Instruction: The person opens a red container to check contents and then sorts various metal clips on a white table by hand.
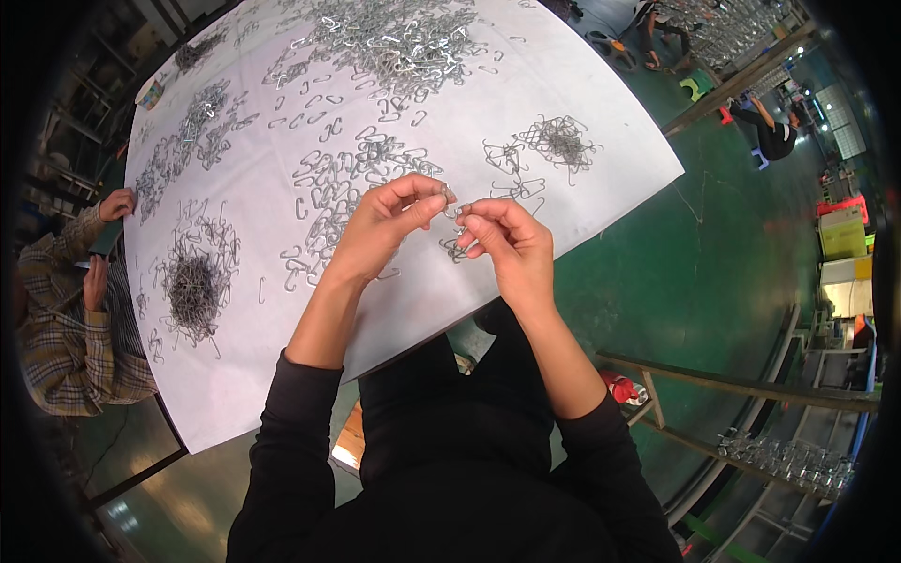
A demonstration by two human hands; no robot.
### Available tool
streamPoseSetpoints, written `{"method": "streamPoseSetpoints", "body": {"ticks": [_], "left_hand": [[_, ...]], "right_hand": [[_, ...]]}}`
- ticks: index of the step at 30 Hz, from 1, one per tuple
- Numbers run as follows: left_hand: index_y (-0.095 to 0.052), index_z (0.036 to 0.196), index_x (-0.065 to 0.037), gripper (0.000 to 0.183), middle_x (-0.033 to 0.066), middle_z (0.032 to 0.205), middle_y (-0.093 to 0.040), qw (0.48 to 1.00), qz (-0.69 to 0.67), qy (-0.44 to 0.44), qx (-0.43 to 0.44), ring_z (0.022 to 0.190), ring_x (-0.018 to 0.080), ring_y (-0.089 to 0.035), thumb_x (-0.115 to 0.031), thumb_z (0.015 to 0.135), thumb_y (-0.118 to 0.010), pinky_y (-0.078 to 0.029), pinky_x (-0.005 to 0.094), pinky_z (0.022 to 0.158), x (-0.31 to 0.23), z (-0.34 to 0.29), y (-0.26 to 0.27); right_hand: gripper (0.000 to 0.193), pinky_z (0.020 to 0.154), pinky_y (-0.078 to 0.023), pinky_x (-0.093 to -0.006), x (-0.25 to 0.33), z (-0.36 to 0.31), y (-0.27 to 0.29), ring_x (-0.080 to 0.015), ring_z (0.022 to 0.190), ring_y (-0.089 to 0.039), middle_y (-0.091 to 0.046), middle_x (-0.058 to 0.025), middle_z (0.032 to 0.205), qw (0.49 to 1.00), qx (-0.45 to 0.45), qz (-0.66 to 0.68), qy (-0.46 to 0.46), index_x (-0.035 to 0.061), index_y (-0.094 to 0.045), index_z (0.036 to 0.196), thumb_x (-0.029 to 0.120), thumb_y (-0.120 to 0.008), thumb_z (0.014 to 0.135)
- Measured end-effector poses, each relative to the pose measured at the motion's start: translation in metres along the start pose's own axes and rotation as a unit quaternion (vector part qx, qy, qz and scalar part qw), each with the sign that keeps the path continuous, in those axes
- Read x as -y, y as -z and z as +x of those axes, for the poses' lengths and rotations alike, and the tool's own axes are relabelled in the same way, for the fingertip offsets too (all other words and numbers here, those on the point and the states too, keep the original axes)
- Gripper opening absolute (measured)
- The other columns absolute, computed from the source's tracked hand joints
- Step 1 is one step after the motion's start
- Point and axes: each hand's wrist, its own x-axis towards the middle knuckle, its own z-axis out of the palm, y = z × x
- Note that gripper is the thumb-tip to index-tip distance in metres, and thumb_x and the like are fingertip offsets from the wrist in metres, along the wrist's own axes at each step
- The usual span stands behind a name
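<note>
Two hands meet over a desk of loose metal hooks

The left hand (pixel 380 225) and the right hand (pixel 511 249) are held close together above the near part of the desk (pixel 601 103), each pinching with thumb and fingertips. Between them are small metal pieces (pixel 450 202); whether these are two separate pieces or already linked is too small to tell. The handling looks midway, since neither hand has let go. No group can be confirmed as finished, and plenty of loose pieces remain.

Just beside the right hand lies a small cluster of dark wire pieces (pixel 455 250). Beyond the left hand spreads a middle group of silver hooks (pixel 328 202), with one lone hook (pixel 262 289) to its left. Farther out are a large silver heap (pixel 404 42) at the far side and a silver group (pixel 192 136) toward the left edge. Three darker piles show too: a dense left pile (pixel 194 281), a right pile (pixel 563 141) and a small far pile (pixel 194 53). The pieces within each overlap too much to count.

One small tub (pixel 148 93) stands at the left edge. Nearby, one co-worker in a plaid shirt (pixel 66 347) has two hands showing, one (pixel 117 204) at the desk's edge.
</note>
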Motion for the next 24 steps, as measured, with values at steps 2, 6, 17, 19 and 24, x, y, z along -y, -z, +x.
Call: {"method": "streamPoseSetpoints", "body": {"ticks": [2,6,17,19,24], "left_hand": [[-0.063,0.092,-0.005,0.01,0.0013,0.091,-0.06,1.0,0.001,-0.022,0.016,0.079,0.0093,-0.05,-0.012,0.087,-0.059,-0.042,0.0237,0.071,-0.001,0.001,0.0],[-0.063,0.088,-0.005,0.008,0.0015,0.093,-0.06,0.998,0.004,-0.034,0.054,0.081,0.0098,-0.051,-0.011,0.087,-0.059,-0.042,0.0244,0.072,-0.006,0.002,0.005],[-0.058,0.091,-0.006,0.008,0.0025,0.09,-0.06,0.996,0.041,-0.009,0.083,0.081,0.0085,-0.053,-0.01,0.085,-0.06,-0.042,0.0236,0.069,-0.012,-0.004,0.017],[-0.058,0.093,-0.006,0.008,0.0005,0.088,-0.06,0.996,0.034,-0.021,0.078,0.08,0.0072,-0.054,-0.008,0.085,-0.06,-0.042,0.0226,0.071,-0.01,-0.005,0.019],[-0.061,0.091,-0.003,0.009,0.0004,0.086,-0.06,0.996,0.047,-0.067,0.046,0.079,0.0079,-0.055,-0.003,0.082,-0.063,-0.043,0.0224,0.071,-0.008,-0.002,0.019]], "right_hand": [[0.009,0.06,-0.049,-0.0233,0.0,0.001,0.0,-0.011,0.068,-0.06,-0.065,-0.0081,0.085,1.0,0.019,0.003,0.004,-0.001,-0.061,0.094,0.004,-0.058,0.087],[0.008,0.062,-0.048,-0.0229,0.0,0.002,0.001,-0.0098,0.065,-0.057,-0.065,-0.0076,0.084,0.997,0.077,0.026,-0.009,-0.0014,-0.061,0.093,0.003,-0.058,0.087],[0.009,0.063,-0.045,-0.0214,0.002,0.003,-0.002,-0.0078,0.063,-0.055,-0.066,-0.005,0.081,0.991,0.123,-0.036,-0.022,-0.0015,-0.064,0.09,0.004,-0.062,0.084],[0.008,0.062,-0.044,-0.0212,0.003,0.004,-0.004,-0.0074,0.063,-0.055,-0.065,-0.0041,0.081,0.992,0.119,-0.049,-0.016,-0.001,-0.064,0.09,0.005,-0.062,0.084],[0.008,0.059,-0.044,-0.0207,0.003,0.006,-0.009,-0.0068,0.062,-0.054,-0.063,-0.0024,0.076,0.991,0.113,-0.076,0.0,0.0002,-0.064,0.09,0.006,-0.063,0.084]]}}
